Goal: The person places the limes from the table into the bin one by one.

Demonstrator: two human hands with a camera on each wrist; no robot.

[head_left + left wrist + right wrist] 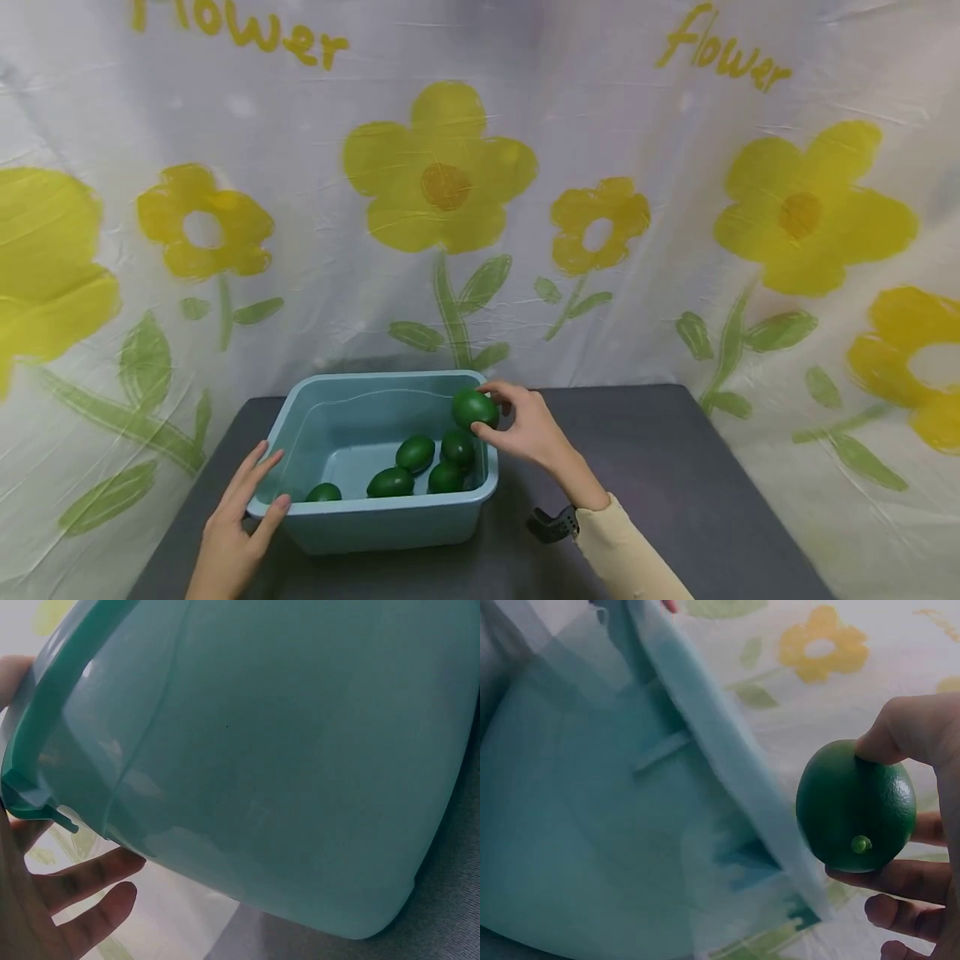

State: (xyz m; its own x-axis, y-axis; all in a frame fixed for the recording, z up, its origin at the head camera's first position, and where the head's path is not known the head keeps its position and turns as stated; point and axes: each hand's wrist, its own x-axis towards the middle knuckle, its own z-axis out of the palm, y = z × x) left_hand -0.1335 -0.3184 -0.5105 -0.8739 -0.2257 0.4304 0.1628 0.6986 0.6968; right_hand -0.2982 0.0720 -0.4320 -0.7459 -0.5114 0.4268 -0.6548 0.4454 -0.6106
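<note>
A light blue plastic bin [390,525] holds several smooth, dark green avocados, such as this avocado [415,454]. My right hand [528,425] pinches another avocado [474,408] between thumb and fingers, at the height of the bin's right rim. In the right wrist view that avocado [855,806] shows a small stem nub, and the bin's outer wall [592,802] is beside it. At the bin's front left corner, my left hand [240,521] rests with spread, fairly straight fingers, the thumb by the front rim. The left wrist view shows the bin's outer wall [285,750] close up.
The bin stands on a dark grey table [637,500]. A whitish sheet [315,317] painted with yellow flowers hangs behind and along both sides. A black band [552,526] circles my right wrist, below a pale sleeve.
</note>
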